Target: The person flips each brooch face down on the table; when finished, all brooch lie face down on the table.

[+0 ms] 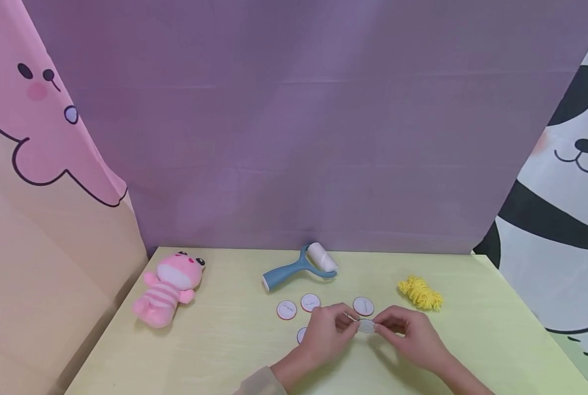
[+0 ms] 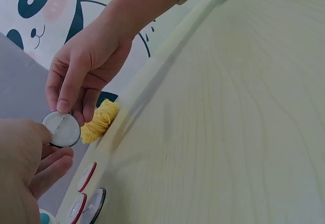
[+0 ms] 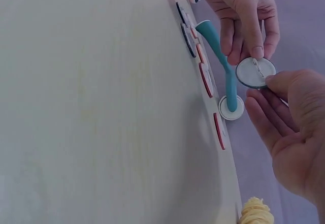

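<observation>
Both hands hold one round pin badge (image 1: 366, 326) above the table, its pale back with a metal pin turned toward the wrist cameras. My left hand (image 1: 327, 332) pinches its left edge between thumb and fingers. The right hand (image 1: 413, 336) pinches the opposite edge. In the right wrist view the pin runs across the back of the badge (image 3: 249, 73), close to both thumbs. A thin pale strip shows beside the left fingers in the head view; what it is I cannot tell. Just behind the hands lies a red-rimmed badge (image 1: 363, 306).
More badges lie face down left of the hands, among them a red-rimmed badge (image 1: 286, 310) and a partly covered badge (image 1: 301, 334). Farther back is a lint roller (image 1: 294, 269) with a blue handle. Yellow yarn (image 1: 420, 293) lies right, a pink plush toy (image 1: 170, 288) left.
</observation>
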### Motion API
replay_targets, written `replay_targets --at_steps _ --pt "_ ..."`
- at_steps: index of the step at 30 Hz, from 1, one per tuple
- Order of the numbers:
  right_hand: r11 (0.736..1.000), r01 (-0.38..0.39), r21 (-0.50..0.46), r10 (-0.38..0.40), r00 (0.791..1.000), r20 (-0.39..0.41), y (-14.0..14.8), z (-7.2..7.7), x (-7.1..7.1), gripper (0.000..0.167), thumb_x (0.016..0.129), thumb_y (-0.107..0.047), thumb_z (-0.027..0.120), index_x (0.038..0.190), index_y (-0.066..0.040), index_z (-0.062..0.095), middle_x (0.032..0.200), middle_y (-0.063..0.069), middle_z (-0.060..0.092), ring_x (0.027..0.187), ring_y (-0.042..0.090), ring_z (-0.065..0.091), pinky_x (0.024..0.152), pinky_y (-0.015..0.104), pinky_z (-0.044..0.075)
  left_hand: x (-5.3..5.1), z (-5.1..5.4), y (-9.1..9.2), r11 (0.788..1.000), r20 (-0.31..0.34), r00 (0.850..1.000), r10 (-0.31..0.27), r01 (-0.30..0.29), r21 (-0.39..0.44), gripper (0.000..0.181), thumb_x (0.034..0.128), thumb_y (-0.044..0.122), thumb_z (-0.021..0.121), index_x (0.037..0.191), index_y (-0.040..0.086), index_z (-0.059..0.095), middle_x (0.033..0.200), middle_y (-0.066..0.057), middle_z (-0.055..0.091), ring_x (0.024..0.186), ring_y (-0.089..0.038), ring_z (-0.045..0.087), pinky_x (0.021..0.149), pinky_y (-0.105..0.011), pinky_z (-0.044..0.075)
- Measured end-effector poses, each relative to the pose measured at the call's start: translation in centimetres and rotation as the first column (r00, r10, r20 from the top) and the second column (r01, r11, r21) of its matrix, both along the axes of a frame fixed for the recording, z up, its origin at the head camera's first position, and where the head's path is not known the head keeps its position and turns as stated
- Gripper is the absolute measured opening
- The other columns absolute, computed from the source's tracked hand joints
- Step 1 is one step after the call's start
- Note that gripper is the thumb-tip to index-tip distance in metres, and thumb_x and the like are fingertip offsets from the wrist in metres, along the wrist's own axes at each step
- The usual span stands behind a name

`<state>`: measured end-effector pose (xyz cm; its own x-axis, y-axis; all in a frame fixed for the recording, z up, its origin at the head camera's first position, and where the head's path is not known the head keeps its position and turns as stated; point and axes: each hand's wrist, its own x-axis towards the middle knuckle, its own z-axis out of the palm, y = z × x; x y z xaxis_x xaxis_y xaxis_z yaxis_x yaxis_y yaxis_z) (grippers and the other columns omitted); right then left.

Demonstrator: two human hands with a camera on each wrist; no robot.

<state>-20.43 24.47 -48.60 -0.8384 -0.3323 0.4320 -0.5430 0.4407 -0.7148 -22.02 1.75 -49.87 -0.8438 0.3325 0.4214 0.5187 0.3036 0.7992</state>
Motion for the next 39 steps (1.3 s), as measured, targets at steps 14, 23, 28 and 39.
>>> replay_targets --at_steps 14,23,28,39 --pt "0.997 -0.015 -0.081 0.031 0.981 0.193 0.6 0.3 -0.5 0.008 0.098 -0.004 0.074 0.106 -0.003 0.074 0.099 0.010 0.079 0.088 0.013 0.080 0.078 0.032 0.066 -0.3 0.0 0.3 0.997 -0.095 0.995 -0.023 0.030 0.068 0.016 0.0917 -0.001 0.080 0.107 0.004 0.083 0.091 -0.008 0.078 0.078 0.002 0.074 0.072 -0.009 0.058" --pt "0.989 -0.048 -0.137 0.075 0.976 0.202 0.5 0.0 -0.5 0.023 0.095 0.004 0.073 0.118 0.005 0.069 0.099 0.011 0.076 0.082 0.015 0.079 0.073 0.037 0.067 -0.3 0.0 0.1 0.998 -0.098 0.993 -0.068 0.068 -0.005 0.038 0.0792 -0.004 0.089 0.116 -0.002 0.080 0.093 -0.009 0.074 0.080 0.002 0.072 0.075 -0.007 0.057" --pt "0.992 -0.056 -0.114 0.080 0.973 0.216 0.5 0.0 -0.4 0.025 0.096 0.001 0.074 0.121 0.004 0.070 0.102 0.016 0.078 0.082 0.017 0.080 0.073 0.035 0.066 -0.3 -0.1 0.2 0.996 -0.093 0.994 -0.060 0.053 -0.078 0.036 0.0821 0.002 0.089 0.117 0.000 0.080 0.092 -0.007 0.074 0.080 0.004 0.069 0.075 -0.005 0.055" --pt "0.995 -0.097 0.002 0.096 0.992 0.076 0.4 -0.8 -0.2 0.037 0.082 0.003 0.087 0.115 -0.010 0.076 0.104 0.006 0.073 0.083 0.011 0.074 0.074 0.027 0.064 -0.3 -0.4 0.4 0.947 -0.153 0.988 -0.019 -0.032 -0.318 0.030 0.0846 0.023 0.091 0.113 0.016 0.085 0.086 0.004 0.073 0.077 0.006 0.058 0.071 -0.002 0.045"
